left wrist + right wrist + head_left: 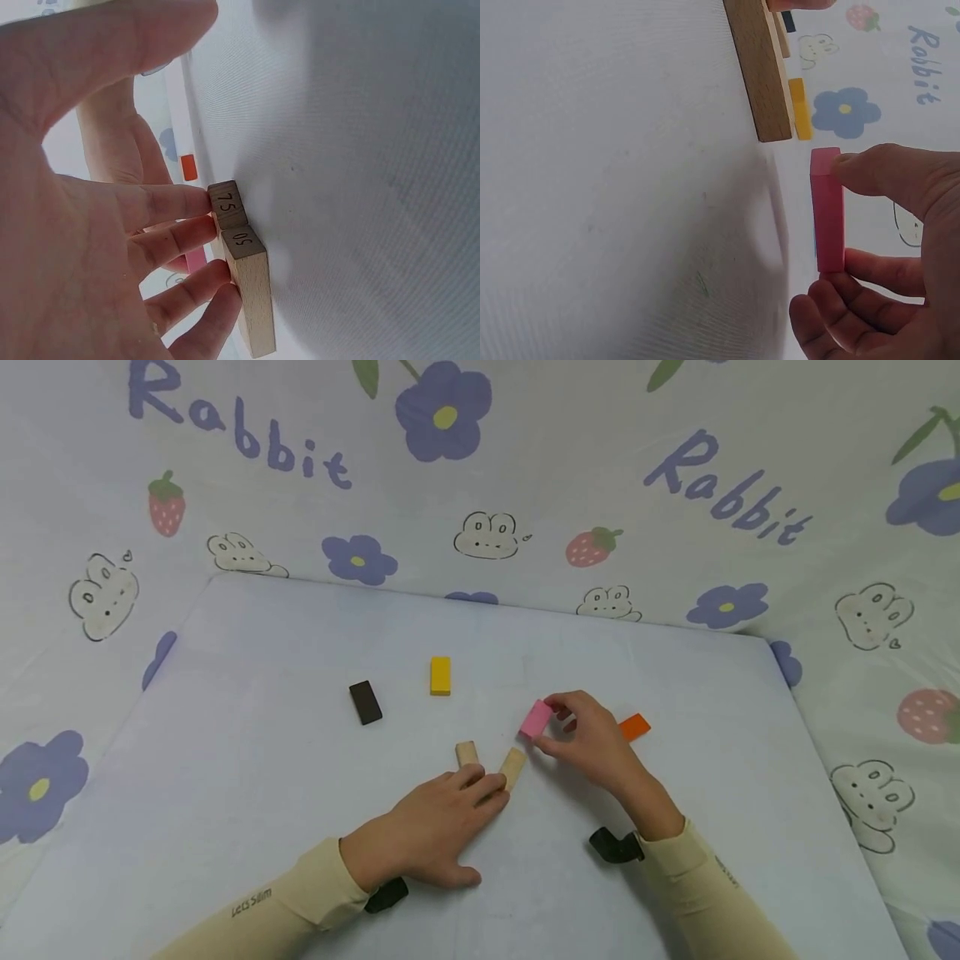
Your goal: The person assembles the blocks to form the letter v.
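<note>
My right hand (588, 739) pinches a pink block (536, 720) between thumb and fingers, just over the white table. In the right wrist view the thumb presses one end of the pink block (829, 214) and a finger the other. My left hand (431, 822) spreads low over the table, its fingertips on two plain wooden blocks. The left wooden block (467, 752) and the right wooden block (513, 766) stand in a V, their near ends hidden under the fingers. In the left wrist view those ends meet, printed 75 (226, 201) and 50 (243, 241).
A dark brown block (366, 702) and a yellow block (440, 677) lie farther back on the table (247, 735). An orange block (635, 727) is partly behind my right hand. Rabbit-print cloth (525, 485) rises behind the table's far edge. Black devices show at both wrists.
</note>
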Motion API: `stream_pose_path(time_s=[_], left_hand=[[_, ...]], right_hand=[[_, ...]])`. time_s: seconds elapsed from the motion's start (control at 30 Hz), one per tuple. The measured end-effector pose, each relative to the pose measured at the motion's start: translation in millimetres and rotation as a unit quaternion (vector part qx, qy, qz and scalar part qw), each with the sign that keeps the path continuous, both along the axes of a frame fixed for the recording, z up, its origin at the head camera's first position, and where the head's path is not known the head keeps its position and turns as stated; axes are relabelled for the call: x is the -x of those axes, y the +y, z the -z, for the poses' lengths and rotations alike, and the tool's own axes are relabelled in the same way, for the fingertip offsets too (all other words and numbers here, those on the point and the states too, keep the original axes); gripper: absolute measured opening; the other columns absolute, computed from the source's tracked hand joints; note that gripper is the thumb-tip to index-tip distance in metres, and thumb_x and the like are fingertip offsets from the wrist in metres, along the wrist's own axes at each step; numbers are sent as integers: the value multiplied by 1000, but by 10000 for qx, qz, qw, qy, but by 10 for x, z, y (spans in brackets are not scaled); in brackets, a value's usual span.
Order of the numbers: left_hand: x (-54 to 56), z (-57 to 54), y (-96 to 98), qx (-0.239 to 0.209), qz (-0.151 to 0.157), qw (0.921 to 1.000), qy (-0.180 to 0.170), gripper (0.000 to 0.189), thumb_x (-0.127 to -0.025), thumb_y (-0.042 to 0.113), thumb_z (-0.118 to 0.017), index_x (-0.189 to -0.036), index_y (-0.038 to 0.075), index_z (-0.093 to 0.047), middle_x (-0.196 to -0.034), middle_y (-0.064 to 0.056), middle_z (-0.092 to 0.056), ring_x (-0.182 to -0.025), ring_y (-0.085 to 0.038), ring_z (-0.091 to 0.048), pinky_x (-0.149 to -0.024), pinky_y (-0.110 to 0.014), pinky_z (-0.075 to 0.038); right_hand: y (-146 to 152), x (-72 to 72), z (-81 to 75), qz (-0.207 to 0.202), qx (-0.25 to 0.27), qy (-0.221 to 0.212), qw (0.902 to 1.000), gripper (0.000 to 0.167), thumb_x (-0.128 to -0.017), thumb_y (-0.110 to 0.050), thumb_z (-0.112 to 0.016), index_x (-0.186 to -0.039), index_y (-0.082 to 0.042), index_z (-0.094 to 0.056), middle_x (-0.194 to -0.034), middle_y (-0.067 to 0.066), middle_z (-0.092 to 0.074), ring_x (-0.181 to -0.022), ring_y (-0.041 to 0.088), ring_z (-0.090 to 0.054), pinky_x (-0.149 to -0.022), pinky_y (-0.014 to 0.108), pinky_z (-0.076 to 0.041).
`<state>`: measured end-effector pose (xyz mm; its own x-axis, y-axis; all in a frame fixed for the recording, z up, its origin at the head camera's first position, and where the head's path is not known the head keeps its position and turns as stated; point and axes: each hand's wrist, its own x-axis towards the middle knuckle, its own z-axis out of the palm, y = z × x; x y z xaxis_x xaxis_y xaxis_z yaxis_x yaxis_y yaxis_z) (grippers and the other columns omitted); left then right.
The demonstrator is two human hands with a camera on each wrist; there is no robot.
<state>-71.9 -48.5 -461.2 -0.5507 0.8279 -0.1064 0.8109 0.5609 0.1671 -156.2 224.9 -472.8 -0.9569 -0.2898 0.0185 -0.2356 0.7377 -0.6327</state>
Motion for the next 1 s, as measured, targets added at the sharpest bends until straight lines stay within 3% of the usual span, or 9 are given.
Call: stream_pose_path(time_s=[1.0], left_hand=[[-4,-14,16,18,-4,10000,-18,91,-89,59,-81,-160,9,-52,-160,-7,-46,-144,-27,-41,-116,-39,-43]], right_hand=[[-45,-109,40,-92,-100,32,9999,55,-91,-22,-89,-137,-1,-67,-122,12,-67,-105,29,-63,-91,46,-57]])
